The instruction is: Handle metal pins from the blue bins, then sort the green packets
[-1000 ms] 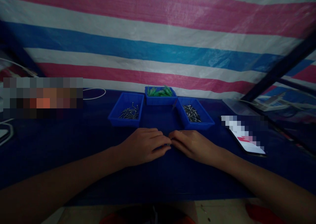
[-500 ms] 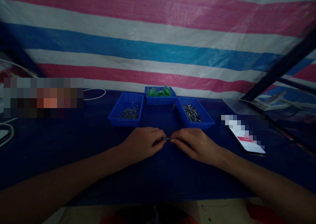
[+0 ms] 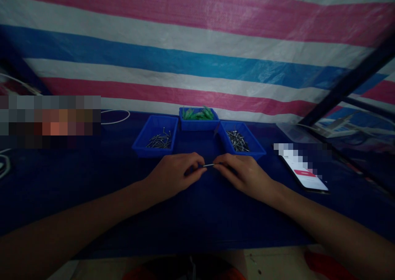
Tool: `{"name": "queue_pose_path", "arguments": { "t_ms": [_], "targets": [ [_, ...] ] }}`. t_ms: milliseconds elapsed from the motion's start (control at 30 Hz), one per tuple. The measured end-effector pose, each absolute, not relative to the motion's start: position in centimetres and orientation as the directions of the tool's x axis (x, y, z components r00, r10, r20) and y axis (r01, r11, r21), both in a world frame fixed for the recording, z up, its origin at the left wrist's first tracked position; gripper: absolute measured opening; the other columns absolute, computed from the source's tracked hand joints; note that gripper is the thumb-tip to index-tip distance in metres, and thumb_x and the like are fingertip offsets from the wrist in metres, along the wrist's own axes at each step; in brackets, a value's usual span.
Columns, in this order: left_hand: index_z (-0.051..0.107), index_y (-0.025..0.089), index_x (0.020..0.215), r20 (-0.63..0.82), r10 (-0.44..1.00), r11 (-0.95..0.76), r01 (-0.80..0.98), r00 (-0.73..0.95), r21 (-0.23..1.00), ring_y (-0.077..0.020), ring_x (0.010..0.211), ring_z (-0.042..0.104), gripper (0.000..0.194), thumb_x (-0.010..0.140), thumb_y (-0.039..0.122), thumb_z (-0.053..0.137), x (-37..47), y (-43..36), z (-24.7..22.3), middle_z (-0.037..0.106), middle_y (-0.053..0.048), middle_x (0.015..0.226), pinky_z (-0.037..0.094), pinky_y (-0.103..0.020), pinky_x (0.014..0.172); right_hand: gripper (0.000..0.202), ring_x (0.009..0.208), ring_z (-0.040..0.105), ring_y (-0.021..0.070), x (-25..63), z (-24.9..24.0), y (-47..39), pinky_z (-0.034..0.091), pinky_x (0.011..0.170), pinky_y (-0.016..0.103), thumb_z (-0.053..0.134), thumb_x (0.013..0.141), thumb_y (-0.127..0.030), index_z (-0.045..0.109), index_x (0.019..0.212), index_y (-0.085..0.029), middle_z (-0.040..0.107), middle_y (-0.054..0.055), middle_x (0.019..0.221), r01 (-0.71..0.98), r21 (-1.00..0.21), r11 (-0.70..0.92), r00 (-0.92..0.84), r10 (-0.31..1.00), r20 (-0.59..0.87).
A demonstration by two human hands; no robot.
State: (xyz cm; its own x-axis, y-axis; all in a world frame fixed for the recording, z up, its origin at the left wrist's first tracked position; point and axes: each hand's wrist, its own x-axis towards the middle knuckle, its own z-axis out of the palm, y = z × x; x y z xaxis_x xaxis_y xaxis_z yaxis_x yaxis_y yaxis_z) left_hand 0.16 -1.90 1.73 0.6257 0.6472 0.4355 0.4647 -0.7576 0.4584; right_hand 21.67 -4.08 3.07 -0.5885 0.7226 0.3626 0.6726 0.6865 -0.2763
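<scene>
From afar I have the left hand and right hand slightly apart, pinching opposite ends of a thin metal rod, probably for steadiness; blue bins at its ten, twelve and two o'clock presumably stand for easy reach.

Bare hands and forearms, dark orange-edged clothing.

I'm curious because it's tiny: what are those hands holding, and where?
A thin metal rod: the left hand pinches its left end, the right hand its right end.
</scene>
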Motion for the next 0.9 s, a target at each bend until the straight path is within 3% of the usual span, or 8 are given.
{"name": "queue_pose_path", "arguments": {
  "t_ms": [133,267,433,600,767,900],
  "targets": [
    [0.057,0.018,0.091,0.516,0.555,-0.83,0.388,0.653,0.401,-0.0068,0.062,0.056,0.011,0.086,0.027,0.055,0.2,-2.3,1.7,0.061,0.004,0.071,0.042,-0.016,0.06,0.025,0.066,0.06,0.0122,21.4,2.8,-4.0,0.046,0.061,0.024,0.035,0.094,-0.028,0.055,0.096,-0.013,0.063,0.005,0.075,0.637,-0.288,0.715,-0.661,0.699,0.273],
    [0.058,0.017,0.09,0.558,0.381,-0.924,0.305,0.737,0.229,-0.0078,0.063,0.056,0.012,0.088,0.028,0.053,0.1,-2.6,1.6,0.062,0.003,0.071,0.041,-0.018,0.061,0.027,0.064,0.059,0.0121,21.2,2.5,-4.3,0.045,0.059,0.024,0.033,0.095,-0.026,0.055,0.097,-0.011,0.062,0.005,0.074,0.583,-0.277,0.764,-0.73,0.642,0.235],
    [0.058,0.016,0.088,0.58,0.278,-0.955,0.287,0.766,0.079,-0.0087,0.064,0.054,0.013,0.089,0.025,0.049,0.0,-2.5,1.6,0.062,0.002,0.073,0.042,-0.02,0.063,0.027,0.067,0.059,0.0123,21.2,2.3,-4.4,0.045,0.062,0.024,0.033,0.096,-0.027,0.055,0.099,-0.012,0.062,0.005,0.076,0.576,-0.254,0.777,-0.745,0.627,0.228],
    [0.059,0.015,0.085,0.645,0.121,-0.903,0.353,0.754,-0.243,-0.0134,0.073,0.055,0.007,0.085,0.02,0.054,-0.3,-2.1,2.5,0.063,0.0,0.073,0.043,-0.026,0.069,0.028,0.067,0.059,0.0128,21.3,2.4,-4.2,0.045,0.062,0.025,0.033,0.095,-0.029,0.055,0.103,-0.013,0.062,0.005,0.076,0.6,-0.218,0.77,-0.735,0.638,0.229],
    [0.06,0.015,0.08,0.609,0.238,-0.753,0.54,0.756,-0.376,-0.0174,0.073,0.055,0.012,0.086,0.019,0.05,-1.2,-1.2,4.5,0.062,-0.003,0.072,0.042,-0.031,0.069,0.03,0.073,0.061,0.0151,21.3,2.6,-4.0,0.047,0.067,0.027,0.038,0.093,-0.028,0.051,0.116,-0.013,0.064,0.006,0.084,0.648,-0.18,0.74,-0.724,0.672,0.156],
    [0.06,0.015,0.078,0.55,0.52,-0.538,0.751,0.653,-0.383,-0.0225,0.075,0.056,0.02,0.087,0.023,0.044,-2.7,0.5,5.6,0.06,-0.007,0.072,0.041,-0.034,0.066,0.029,0.079,0.062,0.0157,21.3,2.7,-3.9,0.049,0.072,0.028,0.041,0.092,-0.026,0.053,0.115,-0.013,0.065,0.008,0.092,0.641,-0.199,0.742,-0.732,0.668,0.133]
  ]
}}
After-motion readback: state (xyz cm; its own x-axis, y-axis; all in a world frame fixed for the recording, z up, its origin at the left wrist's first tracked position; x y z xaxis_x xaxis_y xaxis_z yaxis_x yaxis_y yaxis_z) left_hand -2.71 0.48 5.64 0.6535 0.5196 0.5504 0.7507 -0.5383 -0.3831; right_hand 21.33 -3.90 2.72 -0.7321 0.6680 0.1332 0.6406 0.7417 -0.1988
